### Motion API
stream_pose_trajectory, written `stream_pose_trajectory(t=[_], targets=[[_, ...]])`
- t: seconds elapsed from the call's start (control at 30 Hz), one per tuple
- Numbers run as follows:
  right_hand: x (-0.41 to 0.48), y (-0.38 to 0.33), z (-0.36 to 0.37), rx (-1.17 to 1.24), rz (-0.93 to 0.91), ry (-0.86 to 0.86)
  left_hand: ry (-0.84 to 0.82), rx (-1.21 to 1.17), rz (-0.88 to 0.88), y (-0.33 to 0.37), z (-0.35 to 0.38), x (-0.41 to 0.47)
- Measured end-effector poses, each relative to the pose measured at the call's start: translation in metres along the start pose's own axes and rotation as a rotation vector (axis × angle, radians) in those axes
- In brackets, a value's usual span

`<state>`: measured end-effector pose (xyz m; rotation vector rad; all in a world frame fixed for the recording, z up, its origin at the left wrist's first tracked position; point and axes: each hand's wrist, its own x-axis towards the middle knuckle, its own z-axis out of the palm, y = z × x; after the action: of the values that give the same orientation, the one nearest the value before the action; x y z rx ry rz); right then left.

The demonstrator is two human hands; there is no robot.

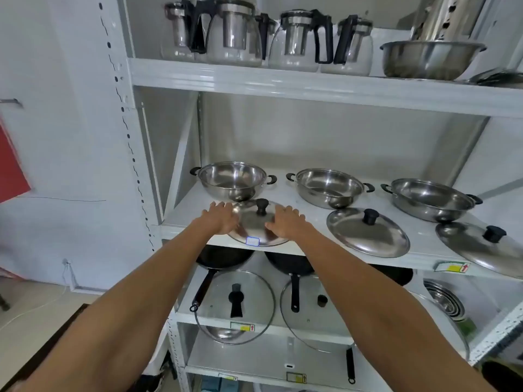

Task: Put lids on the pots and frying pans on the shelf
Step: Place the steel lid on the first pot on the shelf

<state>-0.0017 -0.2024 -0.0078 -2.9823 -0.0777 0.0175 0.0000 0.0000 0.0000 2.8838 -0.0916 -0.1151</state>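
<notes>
On the white shelf (311,251), three lidless steel pots are lined up, the leftmost pot (232,180) just behind a steel lid (256,224); the lid's edges are gripped by the left hand (222,217) and right hand (287,223), fingers spread.

Silver steel lids (256,224), black knobs (262,205); silver pots (232,179) (black handles); white shelf (311,89); black frying pans (223,257).

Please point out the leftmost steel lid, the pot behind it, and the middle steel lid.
leftmost steel lid (254,222): head view, dome.
pot behind it (230,179): head view, inner wall.
middle steel lid (365,236): head view, dome.
</notes>
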Motion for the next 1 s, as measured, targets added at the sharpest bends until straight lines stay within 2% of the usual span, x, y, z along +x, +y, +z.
stream_pose_trajectory(t=[0.2, 0.5, 0.73, 0.9, 1.0], targets=[[0.041, -0.017, 0.006, 0.014, -0.052, 0.064, -0.021, 0.038, -0.025, -0.017, 0.003, 0.026], [0.079, -0.01, -0.004, 0.092, -0.233, 0.031, 0.095, 0.029, 0.02, -0.028, -0.012, 0.072], [0.064, 0.009, -0.025, 0.119, -0.225, 0.133, 0.029, -0.051, 0.097, -0.023, -0.017, 0.087], [0.044, 0.02, -0.058, 0.067, -0.257, 0.24, 0.086, -0.037, 0.16, -0.019, -0.03, 0.066], [0.036, 0.017, -0.084, 0.064, -0.227, 0.258, 0.061, -0.033, 0.144, -0.02, -0.036, 0.047]])
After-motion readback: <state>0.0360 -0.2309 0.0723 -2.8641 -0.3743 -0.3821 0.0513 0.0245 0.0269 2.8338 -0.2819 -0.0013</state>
